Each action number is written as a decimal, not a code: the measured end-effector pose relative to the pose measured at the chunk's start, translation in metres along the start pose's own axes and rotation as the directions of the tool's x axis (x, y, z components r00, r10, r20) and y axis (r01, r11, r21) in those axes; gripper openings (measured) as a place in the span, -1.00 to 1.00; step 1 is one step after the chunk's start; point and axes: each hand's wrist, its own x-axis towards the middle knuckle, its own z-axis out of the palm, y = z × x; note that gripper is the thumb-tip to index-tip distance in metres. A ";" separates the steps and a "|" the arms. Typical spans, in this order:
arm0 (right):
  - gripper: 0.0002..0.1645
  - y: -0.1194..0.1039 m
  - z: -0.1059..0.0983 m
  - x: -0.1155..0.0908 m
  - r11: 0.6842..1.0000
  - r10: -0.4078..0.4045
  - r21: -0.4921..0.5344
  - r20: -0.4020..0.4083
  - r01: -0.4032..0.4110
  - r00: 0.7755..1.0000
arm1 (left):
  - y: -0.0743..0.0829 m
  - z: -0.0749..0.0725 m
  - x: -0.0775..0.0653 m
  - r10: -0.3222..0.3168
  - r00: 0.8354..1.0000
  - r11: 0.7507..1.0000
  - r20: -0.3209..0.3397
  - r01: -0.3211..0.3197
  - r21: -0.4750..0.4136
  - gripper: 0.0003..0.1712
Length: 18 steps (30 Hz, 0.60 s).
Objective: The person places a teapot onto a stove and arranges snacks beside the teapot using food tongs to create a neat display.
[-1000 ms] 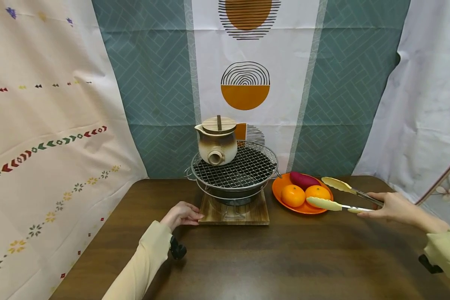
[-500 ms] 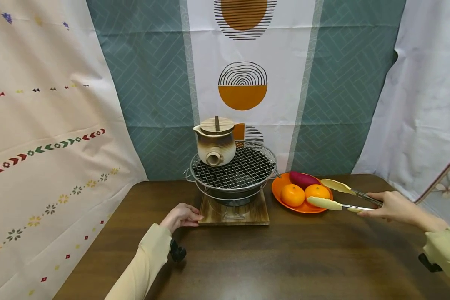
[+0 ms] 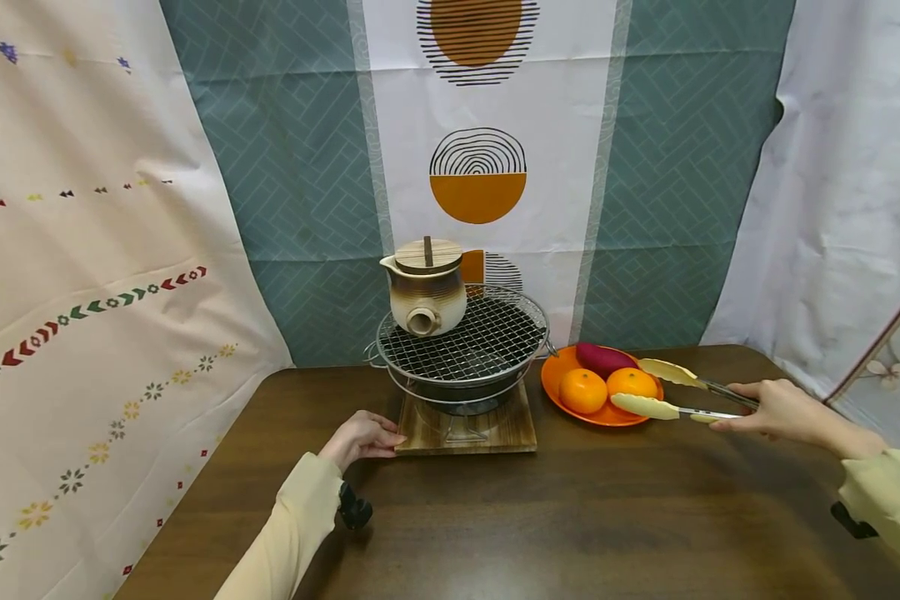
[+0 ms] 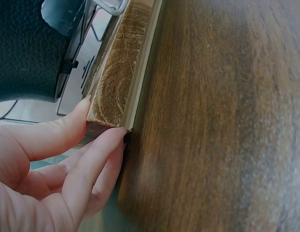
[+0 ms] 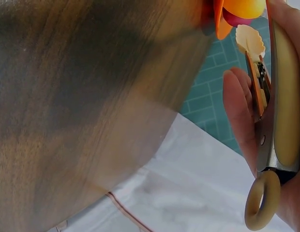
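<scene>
In the head view my left hand (image 3: pixel 363 435) is at the front left corner of a square wooden board (image 3: pixel 516 427). The left wrist view shows thumb and fingers pinching the edge of that board (image 4: pixel 123 67). A round tabletop grill (image 3: pixel 495 342) stands on the board, and a clay teapot (image 3: pixel 431 302) with a wooden lid sits on its mesh. My right hand (image 3: pixel 783 415) grips metal tongs (image 3: pixel 648 407) with cream tips, spread apart. The tips hover around an orange (image 3: pixel 632 382) on an orange plate (image 3: pixel 552 382), apparently not squeezing it.
A second orange (image 3: pixel 582 391) and a purple sweet potato (image 3: pixel 603 358) share the plate. The brown table (image 3: pixel 570 517) runs toward me. Patterned cloth (image 3: pixel 675 183) hangs behind it, with pale cloth at both sides.
The head view has shifted slightly, so the scene sits a little farther left. Both hands keep their grips, and the teapot, grill and fruit stay in place.
</scene>
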 end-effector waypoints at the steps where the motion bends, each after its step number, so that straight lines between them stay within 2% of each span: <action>1: -0.05 0.000 0.000 0.000 1.000 0.002 0.000 0.002 -0.002 1.000 | 0.000 0.000 0.000 0.001 1.000 1.000 -0.001 -0.001 0.002 -0.63; 18: -0.08 -0.001 0.003 -0.003 0.999 -0.016 -0.029 -0.009 0.016 1.000 | -0.001 0.001 -0.001 -0.010 1.000 1.000 -0.020 0.011 0.013 -0.62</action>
